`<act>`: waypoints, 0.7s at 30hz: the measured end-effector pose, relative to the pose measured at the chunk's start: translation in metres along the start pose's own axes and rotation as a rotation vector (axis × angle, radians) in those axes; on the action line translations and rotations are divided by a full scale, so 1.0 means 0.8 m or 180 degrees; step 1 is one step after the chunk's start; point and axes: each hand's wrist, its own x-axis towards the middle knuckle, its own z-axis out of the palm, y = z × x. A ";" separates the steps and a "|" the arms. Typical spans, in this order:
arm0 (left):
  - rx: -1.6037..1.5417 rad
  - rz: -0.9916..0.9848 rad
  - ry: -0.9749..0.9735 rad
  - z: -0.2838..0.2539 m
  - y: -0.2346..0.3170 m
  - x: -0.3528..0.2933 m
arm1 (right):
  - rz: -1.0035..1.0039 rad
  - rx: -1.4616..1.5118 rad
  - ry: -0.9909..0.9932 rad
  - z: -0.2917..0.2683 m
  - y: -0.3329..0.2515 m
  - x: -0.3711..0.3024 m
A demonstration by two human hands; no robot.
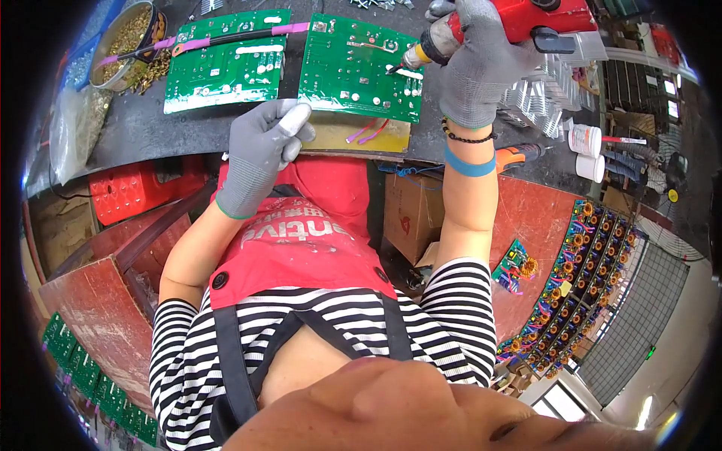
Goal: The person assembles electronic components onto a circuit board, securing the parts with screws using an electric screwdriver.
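My right hand point(481, 71), in a grey knit glove, is wrapped round a red power screwdriver point(519, 21) with a yellow collar. Its dark bit points left and down at the right part of a green circuit board point(350, 68). By that board's near left corner is my left hand point(267, 139), also gloved, with its fingers curled together and a white covering on one fingertip. What those fingers hold, if anything, is hidden. Left of it lies a second green board point(226, 71), with a black cable point(244, 36) in pink sleeves across it.
A bowl of small brass-coloured screws point(128, 45) stands at the far left, beside a clear plastic bag point(79, 131). On the right are stacked metal heat sinks point(538, 101), white tubs point(585, 139) and an orange-and-black power tool point(515, 156). Further right, a red board point(526, 218) carries many coil assemblies.
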 end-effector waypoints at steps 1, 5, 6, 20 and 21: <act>0.0055 -0.0001 0.0032 0.003 0.003 0.001 | 0.0004 -0.0023 -0.0034 -0.003 0.003 0.002; 0.0006 0.0159 0.0038 -0.003 -0.006 0.004 | -0.0013 -0.0016 -0.0020 0.004 0.009 -0.003; 0.0011 0.0159 0.0059 -0.001 -0.003 0.003 | 0.0026 0.0030 -0.0033 0.005 0.009 -0.005; 0.0000 0.0013 0.0010 -0.014 -0.009 -0.005 | -0.0324 0.0257 -0.0639 -0.027 0.013 0.005; -0.0007 0.0029 -0.0007 -0.021 -0.019 -0.008 | -0.0528 0.0281 -0.0477 -0.024 0.008 0.005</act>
